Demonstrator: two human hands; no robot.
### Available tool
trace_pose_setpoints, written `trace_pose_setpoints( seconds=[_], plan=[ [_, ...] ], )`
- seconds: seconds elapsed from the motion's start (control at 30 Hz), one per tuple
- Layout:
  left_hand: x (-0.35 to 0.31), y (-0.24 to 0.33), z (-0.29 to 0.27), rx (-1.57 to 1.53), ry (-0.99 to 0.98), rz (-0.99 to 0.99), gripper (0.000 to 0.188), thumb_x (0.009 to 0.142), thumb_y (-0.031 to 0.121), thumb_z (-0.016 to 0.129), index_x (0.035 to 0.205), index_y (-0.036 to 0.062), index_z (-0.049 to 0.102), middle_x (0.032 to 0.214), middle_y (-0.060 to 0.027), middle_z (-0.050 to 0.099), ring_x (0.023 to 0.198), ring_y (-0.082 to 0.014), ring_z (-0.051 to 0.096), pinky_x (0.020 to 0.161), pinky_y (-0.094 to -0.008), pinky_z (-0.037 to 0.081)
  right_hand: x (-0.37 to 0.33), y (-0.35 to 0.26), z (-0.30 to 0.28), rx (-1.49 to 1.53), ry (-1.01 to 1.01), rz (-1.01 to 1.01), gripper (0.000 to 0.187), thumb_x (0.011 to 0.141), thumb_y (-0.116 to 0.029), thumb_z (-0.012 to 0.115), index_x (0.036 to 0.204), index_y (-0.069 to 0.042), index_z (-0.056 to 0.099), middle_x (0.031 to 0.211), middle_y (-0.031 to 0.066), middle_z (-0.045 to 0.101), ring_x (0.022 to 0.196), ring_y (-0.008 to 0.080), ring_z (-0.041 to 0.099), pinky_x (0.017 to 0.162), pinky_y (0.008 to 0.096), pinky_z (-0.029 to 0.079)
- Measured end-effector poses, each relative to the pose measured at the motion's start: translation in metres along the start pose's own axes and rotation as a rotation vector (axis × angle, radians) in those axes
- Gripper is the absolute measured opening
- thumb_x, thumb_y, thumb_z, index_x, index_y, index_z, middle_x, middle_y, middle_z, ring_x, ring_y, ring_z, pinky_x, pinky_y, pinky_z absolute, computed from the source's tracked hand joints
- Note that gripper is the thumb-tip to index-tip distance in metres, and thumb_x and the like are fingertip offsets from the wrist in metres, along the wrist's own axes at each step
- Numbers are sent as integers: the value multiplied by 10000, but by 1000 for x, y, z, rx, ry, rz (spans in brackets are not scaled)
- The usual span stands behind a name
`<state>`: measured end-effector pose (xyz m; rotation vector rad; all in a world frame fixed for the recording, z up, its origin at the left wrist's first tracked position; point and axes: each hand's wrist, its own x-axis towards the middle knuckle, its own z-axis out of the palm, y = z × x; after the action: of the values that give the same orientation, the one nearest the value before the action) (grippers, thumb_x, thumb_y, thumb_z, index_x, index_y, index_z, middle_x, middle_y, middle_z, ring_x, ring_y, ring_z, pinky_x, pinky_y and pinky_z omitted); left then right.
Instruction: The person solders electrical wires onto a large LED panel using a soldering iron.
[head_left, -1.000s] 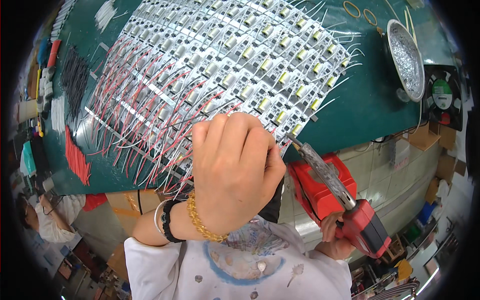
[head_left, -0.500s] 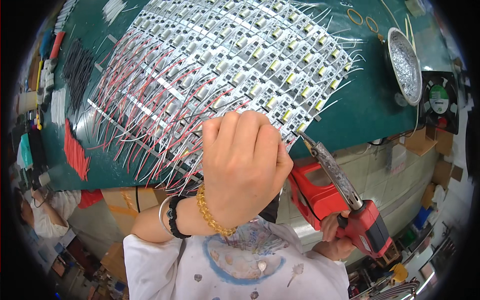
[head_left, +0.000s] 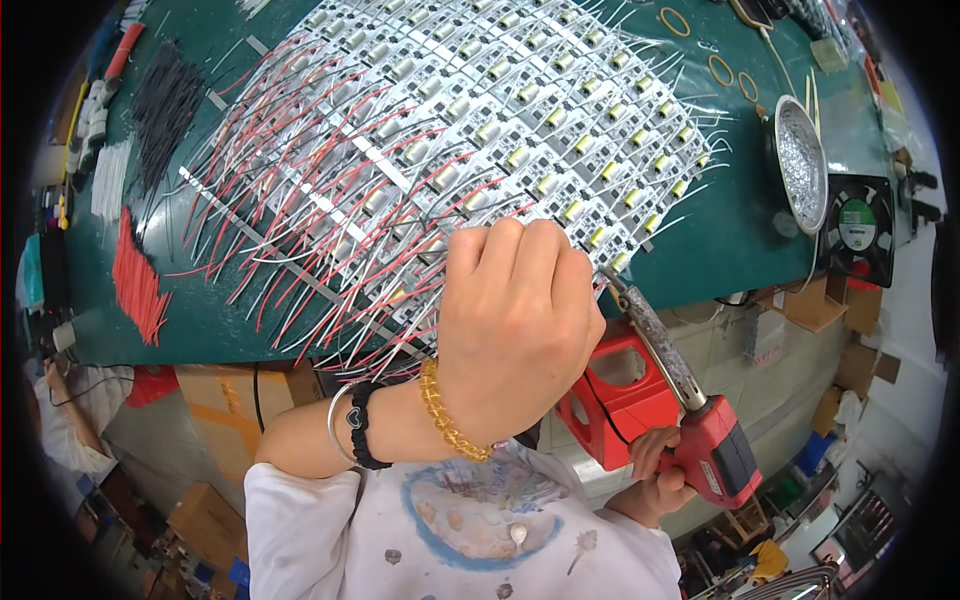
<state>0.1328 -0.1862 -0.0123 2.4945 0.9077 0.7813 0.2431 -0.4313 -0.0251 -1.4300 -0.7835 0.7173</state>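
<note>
A large panel of small white circuit boards [head_left: 470,130], dotted with yellowish components, lies on the green table. Red, white and black wires [head_left: 330,240] stick out from its left and front parts. My left hand [head_left: 525,310] is closed above the panel's front corner; its fingertips are hidden beneath the knuckles, and so is whatever they pinch. In my right hand [head_left: 660,475] I grip the red and black pistol handle of a soldering gun [head_left: 665,350]. Its tip reaches the panel's front right corner, close to my left fingers; exact contact is hard to see.
Bundles of black wires [head_left: 165,110], white wires [head_left: 112,180] and red wires [head_left: 138,280] lie at the table's left. Toward the right are a metal bowl [head_left: 800,165], a black fan [head_left: 858,228] and rubber bands [head_left: 720,70]. A red plastic stool [head_left: 600,430] stands below. Another person [head_left: 75,420] is far left.
The whole view has shifted a little. My left hand appears slightly farther right, still closed at the panel's front corner. The soldering gun's tip stays by that same corner.
</note>
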Motion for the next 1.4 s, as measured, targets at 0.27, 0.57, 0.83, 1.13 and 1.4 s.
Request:
trace_pose_setpoints(
  seconds=[0.27, 0.57, 0.83, 1.13, 1.4],
  plan=[
    [5, -2, 2, -26, -22, 2, 210, 629, 40, 695, 761, 74, 534, 826, -59, 523, 752, -251, 515, 705, -395, 362, 14, -2, 5, 128, 41, -34, 595, 895, -453, 646, 1209, 23, 475, 551, 15, 507, 407, 130, 462, 411, 265, 382],
    [-3, -4, -6, 10, -10, 30, 164, 624, 146, 603, 675, 65, 470, 727, -98, 420, 704, -262, 452, 644, -395, 351, 73, 30, 75, 385, -55, -174, 620, 918, -405, 630, 1286, 42, 408, 541, 8, 491, 398, 123, 450, 401, 255, 370],
    [-16, -109, -178, 614, 104, -164, 136, 684, 120, 655, 798, 64, 607, 829, -83, 595, 783, -274, 575, 737, -422, 413, 148, 39, 191, 714, -378, -216, 628, 906, -422, 640, 1254, 54, 424, 534, 11, 489, 398, 123, 451, 402, 255, 366],
    [-25, -315, -246, 642, 172, -531, 145, 779, 171, 702, 845, 46, 670, 889, -138, 687, 893, -330, 610, 805, -446, 456, 190, 5, 210, 605, -348, -275, 639, 892, -442, 651, 1218, 67, 443, 525, 14, 486, 398, 123, 453, 402, 255, 362],
    [-22, -346, -241, 584, 133, -550, 123, 795, 144, 683, 782, 26, 651, 823, -164, 670, 889, -345, 600, 810, -473, 447, 212, -26, 198, 477, -260, -289, 651, 879, -459, 660, 1186, 79, 459, 517, 18, 483, 398, 123, 454, 403, 254, 358]
  ],
)
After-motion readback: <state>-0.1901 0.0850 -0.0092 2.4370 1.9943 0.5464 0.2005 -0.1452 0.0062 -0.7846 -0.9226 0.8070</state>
